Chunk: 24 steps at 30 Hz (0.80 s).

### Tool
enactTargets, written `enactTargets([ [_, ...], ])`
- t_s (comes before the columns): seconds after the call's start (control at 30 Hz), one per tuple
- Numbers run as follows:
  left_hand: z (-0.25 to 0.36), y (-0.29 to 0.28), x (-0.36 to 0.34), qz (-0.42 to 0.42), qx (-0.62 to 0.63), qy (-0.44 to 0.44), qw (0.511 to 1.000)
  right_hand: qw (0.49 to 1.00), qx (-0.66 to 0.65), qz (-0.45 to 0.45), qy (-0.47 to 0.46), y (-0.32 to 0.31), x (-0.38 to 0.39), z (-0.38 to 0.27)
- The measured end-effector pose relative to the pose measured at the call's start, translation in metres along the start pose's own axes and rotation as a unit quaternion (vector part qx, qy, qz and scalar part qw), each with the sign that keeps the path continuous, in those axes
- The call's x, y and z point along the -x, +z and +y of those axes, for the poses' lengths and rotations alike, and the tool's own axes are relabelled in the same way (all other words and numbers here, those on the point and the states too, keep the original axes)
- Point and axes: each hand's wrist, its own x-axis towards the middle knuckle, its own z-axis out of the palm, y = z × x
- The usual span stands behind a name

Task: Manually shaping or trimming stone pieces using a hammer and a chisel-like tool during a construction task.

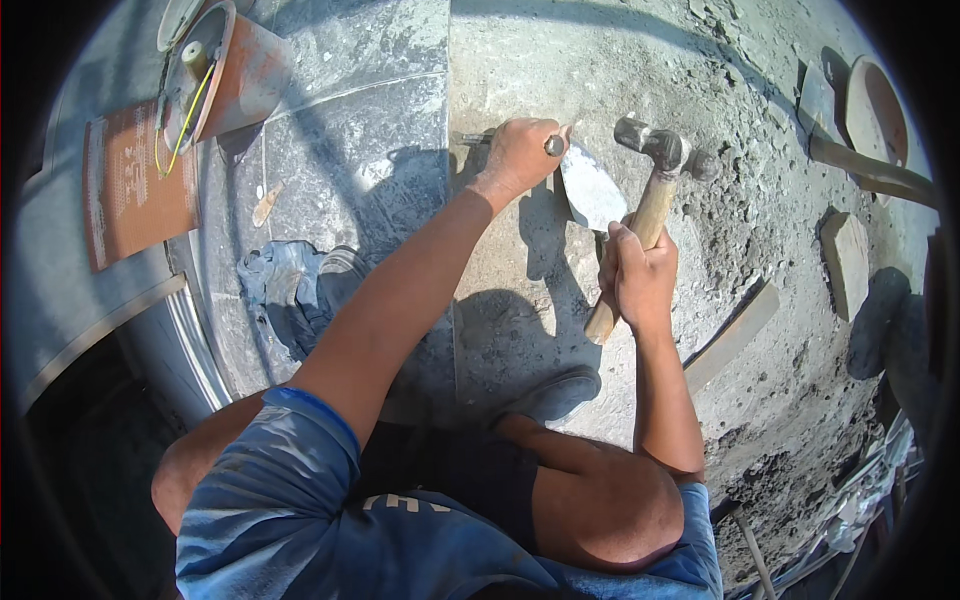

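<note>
My left hand is closed around a chisel. The round dark end of the chisel shows at the thumb side, and its narrow shaft points left toward the edge of the grey tiles. In my right hand is a hammer, gripped by its wooden handle with the dark metal head up, apart from the chisel. Between my hands is the pale blade of a trowel; its handle is hidden behind my right hand, so whether it is held or lying I cannot tell.
Rough, dusty ground with loose rubble lies to the right. An orange bucket leans at upper left by a brown cardboard piece. A crumpled blue cloth lies on the tiles. Far right are a long-handled tool and a bowl.
</note>
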Motion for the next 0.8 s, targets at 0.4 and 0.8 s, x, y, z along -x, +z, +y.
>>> enactTargets([
  [0.4, -0.019, 0.001, 0.006, -0.059, -0.046, -0.106, 0.991, 0.994, 0.088, -0.07, 0.011, 0.006, -0.01, 0.021],
  [0.8, -0.02, 0.004, -0.006, -0.031, -0.036, -0.049, 0.998, 0.995, 0.068, -0.058, 0.052, 0.01, -0.016, 0.024],
])
